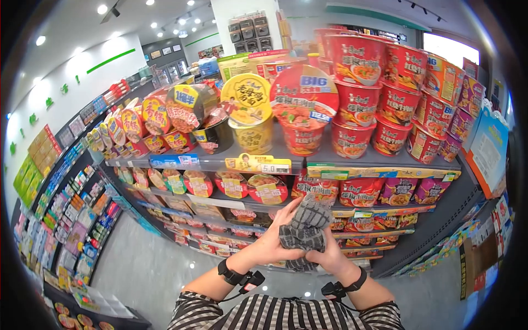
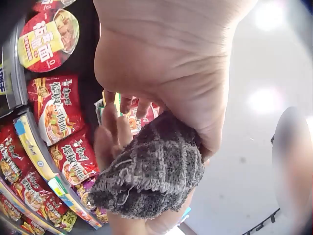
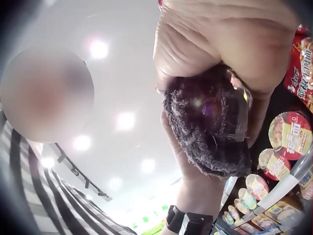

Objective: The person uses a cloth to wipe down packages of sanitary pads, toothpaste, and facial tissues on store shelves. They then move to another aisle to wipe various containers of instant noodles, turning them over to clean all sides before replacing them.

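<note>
A dark grey checked cloth (image 1: pixel 303 226), bunched into a folded bundle, is held between both hands in front of the shelves. My left hand (image 1: pixel 273 240) grips its left side, and my right hand (image 1: pixel 330 256) grips the right side, thumbs near each other at the bottom. In the left wrist view the fuzzy cloth (image 2: pixel 149 169) bulges out below the left palm (image 2: pixel 164 63). The right wrist view has the cloth (image 3: pixel 210 127) under the right palm (image 3: pixel 225 39), its folds dark inside; some fingertips are hidden behind it.
Shelves with instant noodle cups (image 1: pixel 355 99) and red noodle packets (image 1: pixel 360 191) stand right in front of the hands. A price rail (image 1: pixel 258 164) runs along the top shelf edge. Another shelf of goods (image 1: pixel 77 236) is at the left, and a blue-white box (image 1: pixel 488 148) at the right.
</note>
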Demonstrator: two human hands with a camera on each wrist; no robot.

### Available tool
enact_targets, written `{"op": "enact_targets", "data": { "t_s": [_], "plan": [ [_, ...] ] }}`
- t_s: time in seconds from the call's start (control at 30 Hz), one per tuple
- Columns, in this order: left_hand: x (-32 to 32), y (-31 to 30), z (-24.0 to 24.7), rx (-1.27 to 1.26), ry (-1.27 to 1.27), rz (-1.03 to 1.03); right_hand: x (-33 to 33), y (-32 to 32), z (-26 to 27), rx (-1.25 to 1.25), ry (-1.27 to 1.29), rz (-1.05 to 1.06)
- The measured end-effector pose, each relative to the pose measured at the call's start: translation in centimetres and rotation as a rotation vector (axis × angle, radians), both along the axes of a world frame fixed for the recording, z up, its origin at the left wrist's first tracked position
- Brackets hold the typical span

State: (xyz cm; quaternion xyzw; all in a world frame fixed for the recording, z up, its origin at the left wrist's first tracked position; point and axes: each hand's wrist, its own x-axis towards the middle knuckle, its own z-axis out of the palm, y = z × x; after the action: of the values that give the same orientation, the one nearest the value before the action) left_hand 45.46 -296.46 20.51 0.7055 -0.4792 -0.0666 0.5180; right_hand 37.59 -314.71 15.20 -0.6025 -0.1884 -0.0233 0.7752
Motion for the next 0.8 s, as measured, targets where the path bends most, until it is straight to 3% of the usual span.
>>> {"op": "enact_targets", "data": {
  "t_s": [0.13,0.2,0.33,0.4,0.47,0.6,0.73,0.8],
  "plan": [
    [2.1,2.9,-0.8,0.006,-0.162,-0.014,1.6,1.8,0.6,-0.110,-0.007,-0.044],
    [2.8,5.0,-0.7,-0.048,0.032,-0.048,2.5,4.2,1.6,-0.059,-0.041,-0.084],
    [5.7,11.8,-0.6,-0.038,0.038,-0.051,5.3,10.3,2.7,-0.003,-0.032,-0.065],
    [7.7,15.6,-0.8,-0.109,0.099,-0.054,7.3,13.4,2.9,-0.252,-0.198,-0.160],
    [9.0,19.5,-0.4,-0.186,0.215,-0.056,9.3,17.1,2.9,-0.271,-0.175,-0.213],
    [12.3,25.7,-1.3,-0.209,0.235,-0.047,12.6,23.0,3.2,-0.524,-0.303,-0.109],
    [15.4,28.6,-1.5,-0.153,0.066,-0.006,14.4,26.9,3.9,-0.560,-0.351,-0.180],
    [16.5,29.5,-1.4,-0.169,0.096,-0.024,15.1,27.7,4.5,-0.566,-0.328,-0.182]
  ]
}}
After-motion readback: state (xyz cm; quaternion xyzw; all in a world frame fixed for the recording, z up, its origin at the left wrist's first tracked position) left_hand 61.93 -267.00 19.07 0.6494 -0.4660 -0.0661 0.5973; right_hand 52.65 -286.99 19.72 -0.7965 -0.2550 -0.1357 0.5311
